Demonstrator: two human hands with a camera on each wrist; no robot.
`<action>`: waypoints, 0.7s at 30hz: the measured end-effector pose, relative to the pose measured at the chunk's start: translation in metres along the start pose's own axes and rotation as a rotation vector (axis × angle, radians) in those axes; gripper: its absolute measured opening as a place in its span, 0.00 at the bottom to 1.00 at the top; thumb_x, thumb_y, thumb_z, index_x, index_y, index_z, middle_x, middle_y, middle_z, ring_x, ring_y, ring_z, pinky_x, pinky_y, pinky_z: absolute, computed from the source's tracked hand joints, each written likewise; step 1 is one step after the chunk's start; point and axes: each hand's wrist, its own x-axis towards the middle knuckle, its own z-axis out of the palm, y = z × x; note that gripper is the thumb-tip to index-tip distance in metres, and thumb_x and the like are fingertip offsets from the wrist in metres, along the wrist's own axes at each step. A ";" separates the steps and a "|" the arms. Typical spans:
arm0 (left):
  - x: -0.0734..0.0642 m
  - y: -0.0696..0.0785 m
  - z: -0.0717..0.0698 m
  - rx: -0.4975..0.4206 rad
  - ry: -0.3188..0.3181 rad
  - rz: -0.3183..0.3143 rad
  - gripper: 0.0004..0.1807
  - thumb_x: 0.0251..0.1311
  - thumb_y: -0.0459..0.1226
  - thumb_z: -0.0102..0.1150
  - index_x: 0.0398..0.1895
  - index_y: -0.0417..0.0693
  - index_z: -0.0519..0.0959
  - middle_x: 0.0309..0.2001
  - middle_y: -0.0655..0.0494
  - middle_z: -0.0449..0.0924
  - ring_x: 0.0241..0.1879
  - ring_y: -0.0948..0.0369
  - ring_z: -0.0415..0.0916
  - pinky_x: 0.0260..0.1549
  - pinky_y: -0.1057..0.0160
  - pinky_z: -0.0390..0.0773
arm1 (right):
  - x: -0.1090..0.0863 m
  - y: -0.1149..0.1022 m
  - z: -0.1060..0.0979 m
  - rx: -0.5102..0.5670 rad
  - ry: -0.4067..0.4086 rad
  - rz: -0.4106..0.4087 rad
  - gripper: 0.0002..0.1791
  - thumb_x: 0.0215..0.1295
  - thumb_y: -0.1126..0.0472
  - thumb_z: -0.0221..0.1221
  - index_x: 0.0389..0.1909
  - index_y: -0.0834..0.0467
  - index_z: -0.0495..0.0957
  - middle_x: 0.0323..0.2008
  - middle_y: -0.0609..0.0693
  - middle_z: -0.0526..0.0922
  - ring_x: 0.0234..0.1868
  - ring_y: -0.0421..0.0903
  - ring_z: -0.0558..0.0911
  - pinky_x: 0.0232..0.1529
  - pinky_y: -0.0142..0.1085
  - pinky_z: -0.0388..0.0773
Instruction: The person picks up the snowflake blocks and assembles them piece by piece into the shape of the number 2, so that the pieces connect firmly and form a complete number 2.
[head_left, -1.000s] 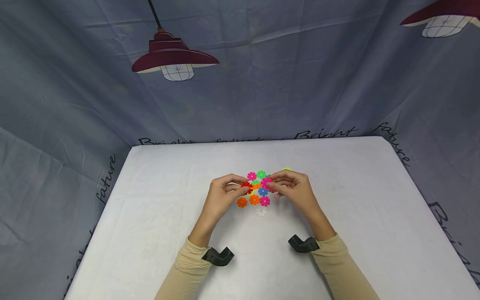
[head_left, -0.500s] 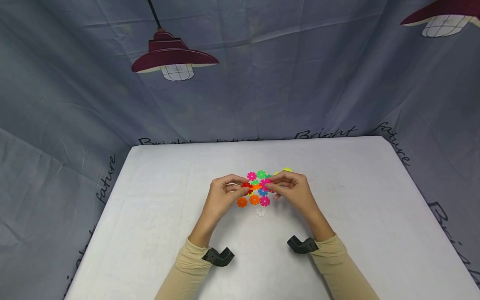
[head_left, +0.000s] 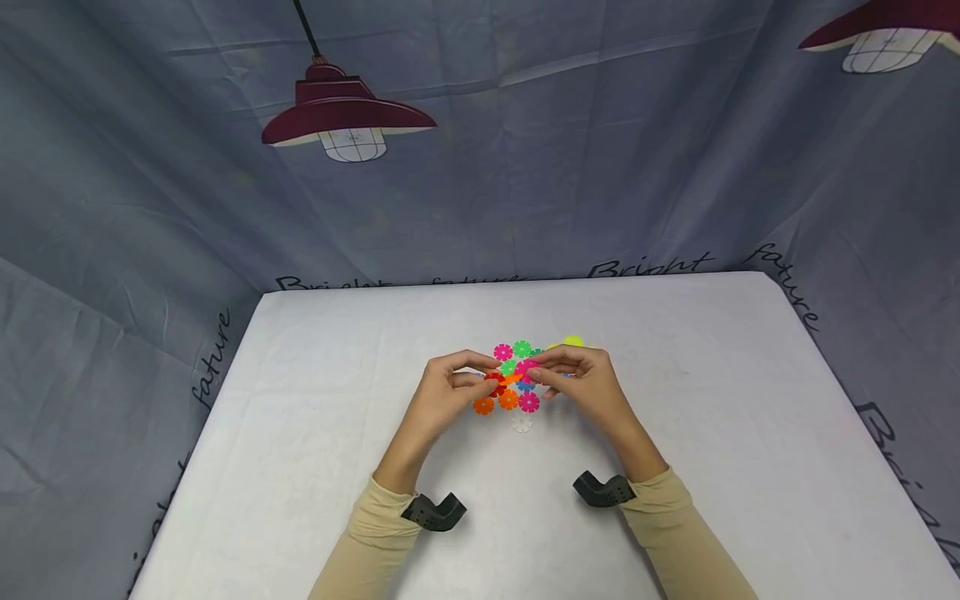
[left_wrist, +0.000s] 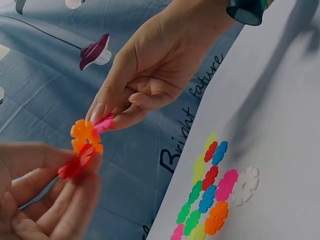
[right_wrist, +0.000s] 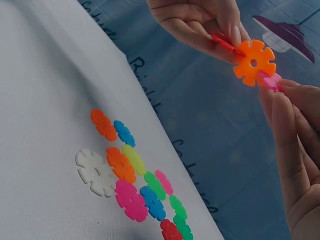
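My left hand pinches a red snowflake disc between thumb and fingers. With thumb and index finger, my right hand pinches a pink snowflake disc. Between the two sits an orange snowflake disc, its notches meeting the red disc on one side and the pink disc on the other. All three are held up over the table. The fingertips cover parts of the red and pink discs.
Below the hands, several loose snowflake discs lie flat on the white table, among them a white disc, a blue disc and a lower pink disc. A grey printed curtain stands behind the table.
My right hand has shifted slightly left with the pink disc, closer to my left hand. The red disc has dipped a little, and the orange disc now slants between them.
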 end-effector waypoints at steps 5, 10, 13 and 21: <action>0.000 0.000 -0.002 0.047 -0.084 -0.031 0.14 0.66 0.32 0.65 0.54 0.45 0.84 0.50 0.45 0.88 0.45 0.48 0.88 0.43 0.49 0.85 | 0.000 -0.001 0.000 -0.012 -0.043 0.038 0.11 0.64 0.67 0.70 0.47 0.65 0.88 0.41 0.60 0.90 0.33 0.47 0.90 0.32 0.40 0.88; 0.001 -0.004 0.000 0.085 -0.113 -0.017 0.13 0.67 0.38 0.67 0.52 0.48 0.85 0.50 0.47 0.88 0.43 0.58 0.89 0.41 0.59 0.84 | -0.001 -0.001 0.002 0.001 -0.102 0.073 0.12 0.64 0.67 0.69 0.48 0.64 0.87 0.42 0.62 0.90 0.34 0.58 0.90 0.35 0.44 0.89; 0.003 -0.007 0.003 0.086 -0.126 -0.005 0.12 0.67 0.40 0.68 0.51 0.48 0.86 0.45 0.44 0.90 0.39 0.52 0.89 0.37 0.63 0.82 | -0.001 -0.001 0.005 0.002 -0.137 0.091 0.13 0.65 0.66 0.69 0.49 0.65 0.86 0.41 0.63 0.90 0.34 0.55 0.91 0.37 0.48 0.89; 0.003 -0.007 0.007 0.182 -0.078 0.037 0.11 0.67 0.35 0.67 0.50 0.46 0.86 0.43 0.49 0.88 0.40 0.51 0.89 0.38 0.65 0.83 | 0.000 0.003 0.004 -0.055 -0.132 0.123 0.15 0.67 0.62 0.68 0.50 0.66 0.85 0.41 0.63 0.90 0.35 0.55 0.91 0.39 0.50 0.88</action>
